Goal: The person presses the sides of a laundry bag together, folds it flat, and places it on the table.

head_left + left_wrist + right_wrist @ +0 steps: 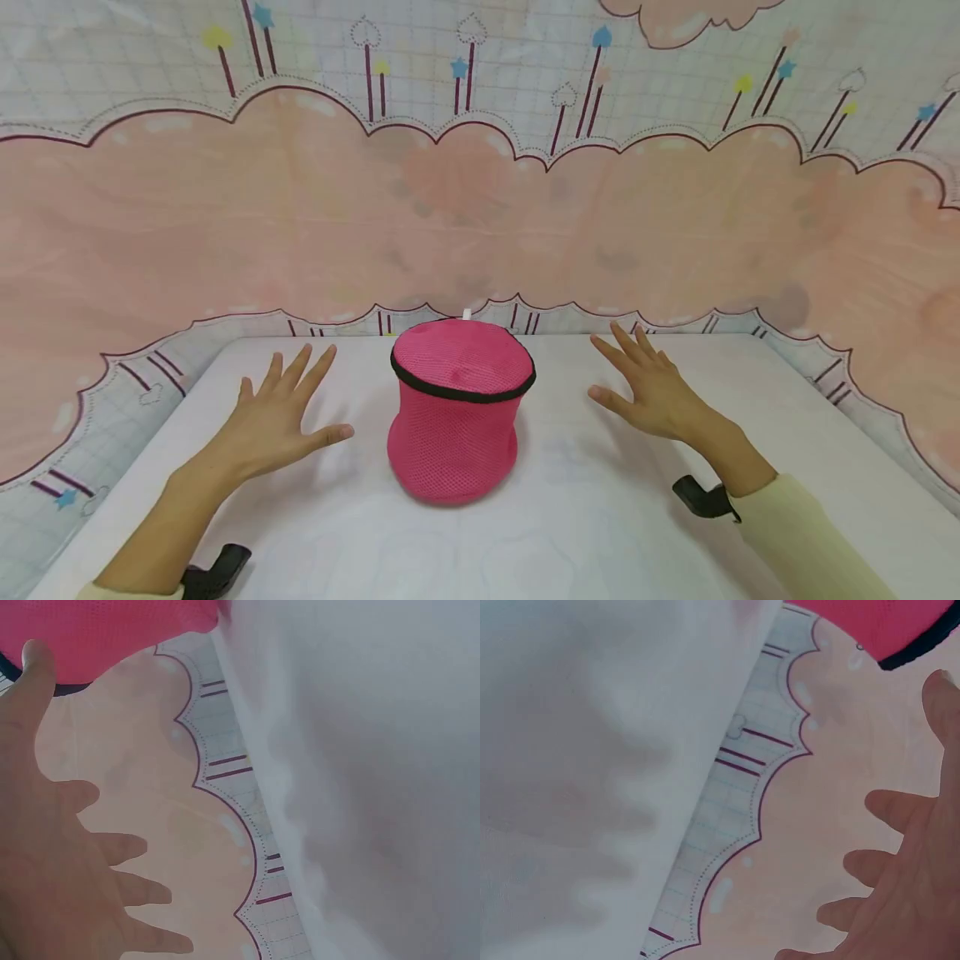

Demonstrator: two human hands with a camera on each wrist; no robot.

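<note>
A pink mesh bag [457,442], shaped like a soft cylinder with a round lid and a black band around its top edge, stands upright on the white table. A small white tag sticks up behind the lid. To its left my left hand [273,425] hovers with fingers spread, apart from the bag. On the other side my right hand [652,387] is likewise spread above the table, touching nothing. Part of the pink mesh bag [112,634] shows at the top of the left wrist view, and a corner of the pink mesh bag [889,626] in the right wrist view.
The white table [585,533] reaches back to a patterned cloth [480,225] with peach cloud shapes, which hangs behind and along the sides. A black wrist mount [217,571] sits at the left wrist, another black mount [705,497] at the right.
</note>
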